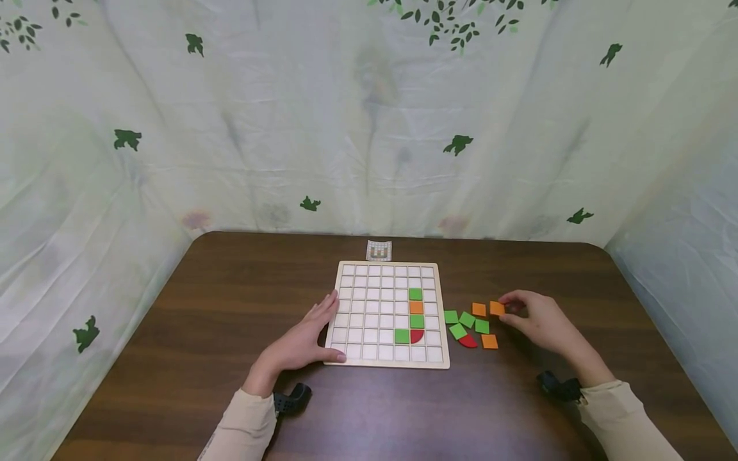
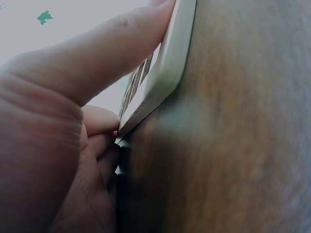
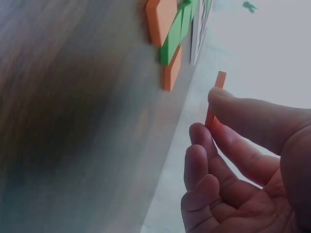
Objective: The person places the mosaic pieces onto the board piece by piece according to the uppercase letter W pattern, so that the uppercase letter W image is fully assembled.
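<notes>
The board (image 1: 387, 362), a pale wooden frame with a grid of white squares, lies on the table. My left hand (image 1: 301, 336) rests at its left side, with straight fingers along the left edge and the thumb on the front left corner. In the left wrist view the thumb (image 2: 104, 51) lies over the rim. Between thumb and fingers my right hand (image 1: 542, 320) pinches an orange square tile (image 3: 216, 94), right of the loose tiles. On the grid sit green squares (image 1: 415, 294), an orange square (image 1: 416, 307) and a red quarter-circle (image 1: 416, 336).
Loose green tiles (image 1: 482, 326), orange tiles (image 1: 489, 342) and a red curved tile (image 1: 467, 342) lie right of the board. A small printed card (image 1: 378, 251) lies behind it. The dark wooden table (image 1: 259, 275) ends at a patterned cloth backdrop (image 1: 323, 128).
</notes>
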Motion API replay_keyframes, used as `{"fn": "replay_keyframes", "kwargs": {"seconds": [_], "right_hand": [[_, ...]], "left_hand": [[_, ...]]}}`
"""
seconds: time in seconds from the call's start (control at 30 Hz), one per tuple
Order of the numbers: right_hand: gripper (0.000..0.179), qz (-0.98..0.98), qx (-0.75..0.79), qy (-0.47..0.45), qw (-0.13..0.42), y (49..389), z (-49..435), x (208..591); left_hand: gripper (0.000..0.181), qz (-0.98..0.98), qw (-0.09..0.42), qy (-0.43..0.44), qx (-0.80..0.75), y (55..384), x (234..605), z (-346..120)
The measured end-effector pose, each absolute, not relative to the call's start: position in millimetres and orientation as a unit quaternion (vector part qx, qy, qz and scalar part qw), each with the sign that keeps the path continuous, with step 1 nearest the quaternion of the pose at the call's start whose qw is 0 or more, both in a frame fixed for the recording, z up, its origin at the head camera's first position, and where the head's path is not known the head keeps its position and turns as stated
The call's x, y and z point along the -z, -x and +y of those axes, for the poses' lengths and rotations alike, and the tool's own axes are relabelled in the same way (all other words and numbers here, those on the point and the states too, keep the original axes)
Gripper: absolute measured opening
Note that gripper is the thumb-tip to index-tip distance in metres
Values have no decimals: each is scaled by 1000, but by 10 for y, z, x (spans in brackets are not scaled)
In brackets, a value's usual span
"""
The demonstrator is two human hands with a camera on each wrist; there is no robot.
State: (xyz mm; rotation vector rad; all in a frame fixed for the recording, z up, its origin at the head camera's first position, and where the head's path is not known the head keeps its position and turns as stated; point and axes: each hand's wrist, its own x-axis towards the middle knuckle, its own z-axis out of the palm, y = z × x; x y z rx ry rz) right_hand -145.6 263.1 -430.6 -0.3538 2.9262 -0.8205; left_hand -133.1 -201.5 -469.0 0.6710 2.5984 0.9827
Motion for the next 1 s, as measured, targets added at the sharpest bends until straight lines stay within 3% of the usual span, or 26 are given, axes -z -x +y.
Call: {"fn": "replay_keyframes", "kwargs": {"seconds": [1.0], "right_hand": [[26,943,287,166,32,1337,1996,4298]], "left_hand": [[113,897,135,-245,-342,1331,4691,-2021]]}}
